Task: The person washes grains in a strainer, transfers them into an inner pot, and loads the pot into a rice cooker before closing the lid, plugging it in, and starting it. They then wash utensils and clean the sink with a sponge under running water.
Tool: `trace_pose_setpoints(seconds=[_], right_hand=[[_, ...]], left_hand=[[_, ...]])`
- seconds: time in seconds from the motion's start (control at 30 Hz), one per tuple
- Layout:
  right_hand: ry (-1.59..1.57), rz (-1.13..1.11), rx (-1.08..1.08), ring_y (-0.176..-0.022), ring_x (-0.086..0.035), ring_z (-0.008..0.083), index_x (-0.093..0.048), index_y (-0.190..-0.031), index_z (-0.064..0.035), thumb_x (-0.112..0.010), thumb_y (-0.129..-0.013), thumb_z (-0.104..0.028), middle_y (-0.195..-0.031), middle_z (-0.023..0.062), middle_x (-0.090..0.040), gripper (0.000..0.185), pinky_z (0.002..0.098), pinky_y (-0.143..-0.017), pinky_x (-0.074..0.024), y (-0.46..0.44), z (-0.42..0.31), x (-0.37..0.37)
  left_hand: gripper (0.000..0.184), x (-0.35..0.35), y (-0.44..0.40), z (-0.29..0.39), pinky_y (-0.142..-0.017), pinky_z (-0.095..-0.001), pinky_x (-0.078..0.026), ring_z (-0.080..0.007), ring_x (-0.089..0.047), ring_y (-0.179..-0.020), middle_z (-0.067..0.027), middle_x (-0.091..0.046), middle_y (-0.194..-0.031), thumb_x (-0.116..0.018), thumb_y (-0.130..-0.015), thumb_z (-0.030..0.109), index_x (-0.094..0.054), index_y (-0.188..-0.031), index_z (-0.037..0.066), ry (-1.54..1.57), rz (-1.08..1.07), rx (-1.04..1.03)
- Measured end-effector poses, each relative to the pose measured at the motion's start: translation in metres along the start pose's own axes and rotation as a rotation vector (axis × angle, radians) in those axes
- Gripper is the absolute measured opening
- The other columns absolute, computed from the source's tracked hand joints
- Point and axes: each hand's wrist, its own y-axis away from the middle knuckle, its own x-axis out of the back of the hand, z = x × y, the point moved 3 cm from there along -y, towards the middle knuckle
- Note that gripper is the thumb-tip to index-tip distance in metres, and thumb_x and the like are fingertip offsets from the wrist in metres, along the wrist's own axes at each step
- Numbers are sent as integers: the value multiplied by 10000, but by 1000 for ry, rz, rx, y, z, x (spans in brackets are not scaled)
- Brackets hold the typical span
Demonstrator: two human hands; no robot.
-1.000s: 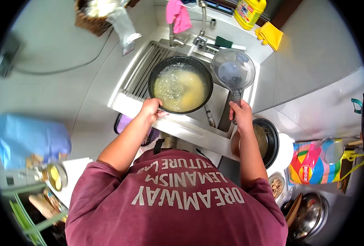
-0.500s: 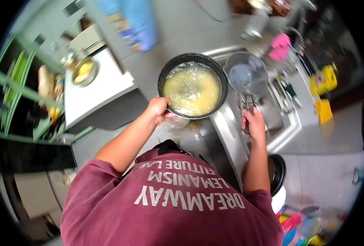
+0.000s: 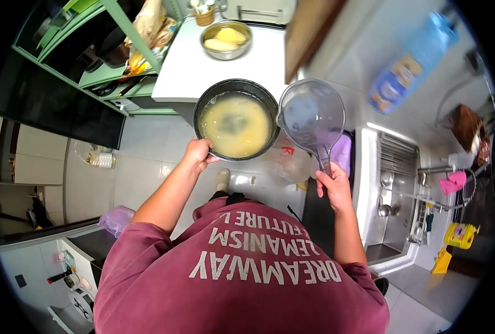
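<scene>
My left hand (image 3: 198,153) grips the rim of a dark round pot (image 3: 202,99) at its lower left. Cloudy yellowish liquid (image 3: 253,119) fills part of the pot, with a darker patch in the middle. My right hand (image 3: 334,185) is closed around the handle of a clear plastic ladle (image 3: 322,117), whose bowl is beside the pot's right side. Through the clear bowl shows a bluish, rounded patch. Both things are held up above the floor, near the front edge of a white counter (image 3: 175,75).
On the counter stands a metal bowl (image 3: 225,54) with yellow pieces. Green shelves (image 3: 108,75) rise at the left. The sink (image 3: 389,239) is at the right, with a yellow bottle (image 3: 461,236) beyond it. Under the ladle is a bin-like purple bag (image 3: 342,153).
The view has swung from the sink to the white counter, with the pot and ladle carried along. The sink now lies at the right. The liquid looks calmer. Both hands keep their holds.
</scene>
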Motion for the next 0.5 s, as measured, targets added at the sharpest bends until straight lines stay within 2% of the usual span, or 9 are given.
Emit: trace_pose_setpoints(seconds=[0.07,0.17,0.27,0.3,0.4,0.5], right_hand=[[-1,-5,-16,-405,-451,72,-531,-830,-71,-609,-889,-84,-568,-10,-532,98,209,-392,-293,-33,-5,-43],[-41,3,-21,-400,-448,71,-541,-843,-71,-608,-889,-95,-562,-11,-530,85,208,-387,-284,-75,-2,-95],[-58,27,-60,-403,-451,73,-542,-839,-71,-601,-891,-95,-564,-10,-529,81,210,-394,-288,-114,-9,-135],[-62,52,-59,-407,-456,85,-538,-828,-64,-600,-890,-90,-564,-1,-527,91,217,-410,-317,-125,-13,-147],[-82,88,-42,-414,-464,102,-521,-826,-63,-575,-901,-89,-586,14,-521,96,230,-415,-367,-159,-20,-169],[-83,132,-30,-414,-461,104,-528,-813,-62,-580,-904,-95,-587,16,-525,110,230,-417,-367,-180,-32,-184]], left_hand=[[326,28,-25,22,-546,-374,-592,-249,-659,-682,-137,-617,-906,-496,-762,-15,-495,-1088,-16,52,82,-28],[356,70,-76,47,-535,-384,-590,-268,-648,-684,-148,-587,-944,-486,-759,-29,-438,-1110,8,58,-38,-33],[358,92,-109,75,-516,-370,-583,-282,-640,-672,-164,-584,-936,-482,-755,-38,-447,-1108,13,123,55,-31],[338,104,-135,74,-537,-376,-587,-294,-643,-713,-175,-585,-914,-477,-757,-41,-464,-1094,-20,114,-21,-33],[316,115,-171,92,-592,-394,-593,-311,-644,-758,-187,-590,-916,-481,-763,-28,-479,-1077,-62,129,-44,30],[306,114,-190,104,-633,-419,-590,-331,-642,-782,-201,-593,-938,-491,-770,-9,-485,-1065,-90,146,-4,12]])
